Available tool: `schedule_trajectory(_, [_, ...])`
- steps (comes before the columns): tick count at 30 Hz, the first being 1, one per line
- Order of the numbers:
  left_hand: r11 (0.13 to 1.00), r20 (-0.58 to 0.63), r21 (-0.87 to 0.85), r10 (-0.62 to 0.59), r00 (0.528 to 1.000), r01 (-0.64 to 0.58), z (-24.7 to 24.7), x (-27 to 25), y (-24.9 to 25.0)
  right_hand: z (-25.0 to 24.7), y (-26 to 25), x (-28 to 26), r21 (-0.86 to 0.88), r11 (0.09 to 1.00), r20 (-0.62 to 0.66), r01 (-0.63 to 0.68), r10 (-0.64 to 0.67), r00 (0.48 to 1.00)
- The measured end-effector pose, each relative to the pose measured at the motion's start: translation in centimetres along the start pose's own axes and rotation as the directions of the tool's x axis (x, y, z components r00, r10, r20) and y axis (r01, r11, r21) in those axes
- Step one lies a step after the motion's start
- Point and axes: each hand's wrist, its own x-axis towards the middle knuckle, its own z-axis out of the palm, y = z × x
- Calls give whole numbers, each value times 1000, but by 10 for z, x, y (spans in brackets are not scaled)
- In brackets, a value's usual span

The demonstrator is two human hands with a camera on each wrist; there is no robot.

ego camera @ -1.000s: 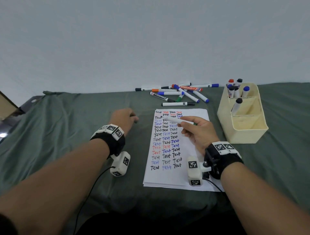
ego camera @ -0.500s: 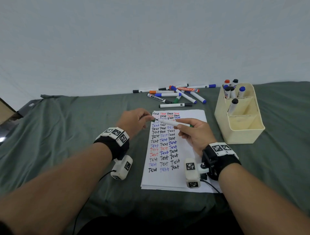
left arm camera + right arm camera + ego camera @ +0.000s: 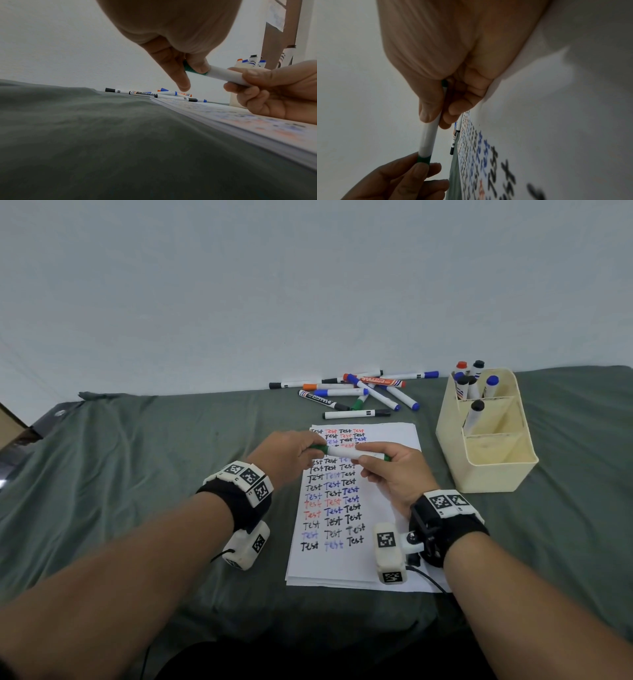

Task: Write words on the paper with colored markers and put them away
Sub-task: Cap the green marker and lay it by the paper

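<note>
A white marker point(image 3: 346, 453) with a green cap point(image 3: 318, 448) is held level above the paper point(image 3: 387, 505), which carries rows of "Test" in black, red and blue. My right hand point(image 3: 390, 470) grips the white barrel point(image 3: 226, 75) point(image 3: 428, 136). My left hand point(image 3: 294, 451) pinches the green cap point(image 3: 193, 69) point(image 3: 423, 159) between thumb and fingers, and the cap sits on the marker's end. Several loose markers point(image 3: 356, 395) lie beyond the paper near the wall.
A cream organizer point(image 3: 493, 460) stands right of the paper, with several markers point(image 3: 472, 385) upright in its far compartments; its near compartment holds nothing. Green cloth point(image 3: 137, 474) covers the table. A white wall rises close behind the loose markers.
My left hand came in from the cloth at the left to the marker and now pinches its green-capped end. The right hand kept hold of the barrel.
</note>
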Motion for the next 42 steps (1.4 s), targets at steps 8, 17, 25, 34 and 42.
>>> schedule_trajectory(8, [984, 23, 175, -20, 1000, 16, 5, 4, 1, 8, -11, -8, -117, 993, -29, 21, -25, 999])
schedule_trajectory(17, [962, 36, 272, 0, 999, -9, 7, -1, 2, 13, -16, -11, -194, 980, -36, 40, -48, 998])
schedule_trajectory(25, [966, 97, 251, 32, 995, -55, 1, -4, -4, 13, -14, -10, -363, 931, -3, 35, -39, 999])
schedule_trajectory(34, [959, -77, 272, -63, 995, 82, -19, -31, -42, 26, -23, -13, -513, 858, -63, -26, -7, 998])
schedule_trajectory(42, [864, -224, 290, -356, 907, 411, -42, -66, -97, 44, -45, -13, -832, 554, 4, -7, 17, 1000])
